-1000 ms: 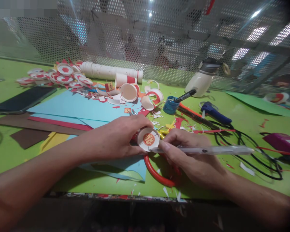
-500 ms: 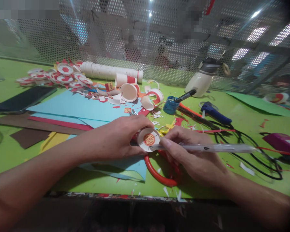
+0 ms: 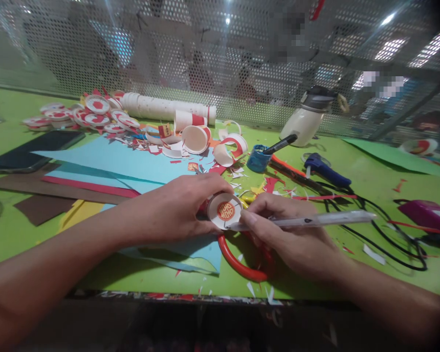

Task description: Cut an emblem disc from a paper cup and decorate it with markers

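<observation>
My left hand (image 3: 183,203) grips a small paper cup (image 3: 217,215) by its side, with the round white base turned toward me. An orange-red and cream patterned emblem fills the middle of that base, and short dark lines mark the white ring. Between the thumb and fingers of my right hand (image 3: 282,230) is a clear-barrelled pen (image 3: 315,220), its tip touching the lower edge of the base. Below the cup lie red-handled scissors (image 3: 238,261), partly hidden by my hands. Light blue paper sheets (image 3: 106,156) spread out under and beyond my left arm.
Behind stand a row of stacked paper cups (image 3: 161,107), cut cups and a pile of red-and-white discs (image 3: 95,117). A blue pot (image 3: 258,159), glue gun (image 3: 324,171) and flask (image 3: 304,117) sit at right, a phone (image 3: 36,149) at left. A perforated screen (image 3: 220,58) borders the green table.
The pen tip has shifted slightly left and down along the base, and its back end has swung up. A dark mark now shows near the base's lower edge. The left hand keeps its hold.
</observation>
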`<state>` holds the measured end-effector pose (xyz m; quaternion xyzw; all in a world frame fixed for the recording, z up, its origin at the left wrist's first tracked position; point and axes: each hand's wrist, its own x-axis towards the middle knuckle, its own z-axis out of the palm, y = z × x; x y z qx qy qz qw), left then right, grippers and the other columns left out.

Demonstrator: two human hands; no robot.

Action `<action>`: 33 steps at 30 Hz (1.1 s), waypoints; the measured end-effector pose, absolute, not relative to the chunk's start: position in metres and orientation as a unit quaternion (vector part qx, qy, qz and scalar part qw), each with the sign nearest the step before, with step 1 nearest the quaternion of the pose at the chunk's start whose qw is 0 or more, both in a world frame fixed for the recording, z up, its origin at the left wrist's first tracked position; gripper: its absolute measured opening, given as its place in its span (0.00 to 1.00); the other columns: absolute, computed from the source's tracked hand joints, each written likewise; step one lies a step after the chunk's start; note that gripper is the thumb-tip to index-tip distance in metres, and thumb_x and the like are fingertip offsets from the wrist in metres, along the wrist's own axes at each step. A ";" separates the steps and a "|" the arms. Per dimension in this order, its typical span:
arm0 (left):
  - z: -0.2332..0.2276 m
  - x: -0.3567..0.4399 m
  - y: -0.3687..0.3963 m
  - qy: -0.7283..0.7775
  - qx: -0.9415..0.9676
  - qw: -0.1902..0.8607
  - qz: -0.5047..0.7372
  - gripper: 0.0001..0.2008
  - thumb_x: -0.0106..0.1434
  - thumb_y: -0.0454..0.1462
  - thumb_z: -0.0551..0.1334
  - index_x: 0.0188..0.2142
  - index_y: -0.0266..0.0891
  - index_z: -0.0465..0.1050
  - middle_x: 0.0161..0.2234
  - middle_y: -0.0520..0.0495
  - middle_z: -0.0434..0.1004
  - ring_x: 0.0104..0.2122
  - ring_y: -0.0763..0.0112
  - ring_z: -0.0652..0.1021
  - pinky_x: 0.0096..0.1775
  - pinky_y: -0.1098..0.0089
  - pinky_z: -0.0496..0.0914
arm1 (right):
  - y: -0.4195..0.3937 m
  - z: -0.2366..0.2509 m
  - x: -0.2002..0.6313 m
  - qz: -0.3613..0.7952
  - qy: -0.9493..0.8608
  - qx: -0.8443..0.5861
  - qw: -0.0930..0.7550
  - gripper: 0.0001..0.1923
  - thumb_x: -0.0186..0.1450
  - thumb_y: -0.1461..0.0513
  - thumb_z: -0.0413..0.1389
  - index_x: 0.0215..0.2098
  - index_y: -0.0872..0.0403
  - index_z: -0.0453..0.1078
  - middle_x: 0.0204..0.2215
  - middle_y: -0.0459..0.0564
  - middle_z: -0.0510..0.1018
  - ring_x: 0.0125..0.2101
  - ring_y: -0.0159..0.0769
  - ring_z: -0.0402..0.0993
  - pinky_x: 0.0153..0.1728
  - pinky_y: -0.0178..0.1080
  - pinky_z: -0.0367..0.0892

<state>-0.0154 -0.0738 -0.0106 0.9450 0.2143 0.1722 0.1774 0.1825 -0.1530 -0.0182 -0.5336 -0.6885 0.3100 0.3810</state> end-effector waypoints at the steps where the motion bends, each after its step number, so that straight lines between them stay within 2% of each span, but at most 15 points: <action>1: -0.011 -0.015 -0.074 0.211 0.946 0.176 0.174 0.15 0.60 0.41 0.63 0.45 0.38 0.69 0.44 0.45 0.75 0.41 0.65 0.75 0.42 0.69 0.67 | -0.152 -0.019 0.183 0.317 -0.686 -0.532 0.382 0.10 0.63 0.63 0.55 0.23 0.54 0.68 0.15 0.40 0.70 0.16 0.25 0.63 0.17 0.30 0.58; 12: -0.011 -0.015 -0.073 0.205 0.947 0.177 0.174 0.15 0.60 0.41 0.64 0.44 0.38 0.69 0.44 0.45 0.76 0.41 0.63 0.76 0.39 0.68 0.67 | -0.151 -0.020 0.185 0.390 -0.655 -0.515 0.392 0.11 0.64 0.60 0.55 0.25 0.54 0.68 0.14 0.40 0.68 0.15 0.24 0.62 0.16 0.30 0.58; 23: -0.012 -0.015 -0.072 0.191 0.950 0.165 0.182 0.15 0.60 0.40 0.65 0.45 0.37 0.69 0.43 0.46 0.76 0.41 0.64 0.76 0.39 0.69 0.66 | -0.149 -0.020 0.184 0.362 -0.671 -0.513 0.395 0.11 0.63 0.62 0.54 0.23 0.53 0.68 0.14 0.40 0.68 0.14 0.24 0.62 0.15 0.30 0.57; 33: -0.015 -0.016 -0.071 0.173 0.951 0.154 0.204 0.16 0.60 0.39 0.65 0.47 0.37 0.68 0.44 0.45 0.77 0.41 0.65 0.76 0.40 0.69 0.66 | -0.148 -0.021 0.186 0.385 -0.647 -0.541 0.373 0.13 0.64 0.57 0.55 0.24 0.54 0.67 0.15 0.41 0.69 0.15 0.25 0.62 0.16 0.30 0.58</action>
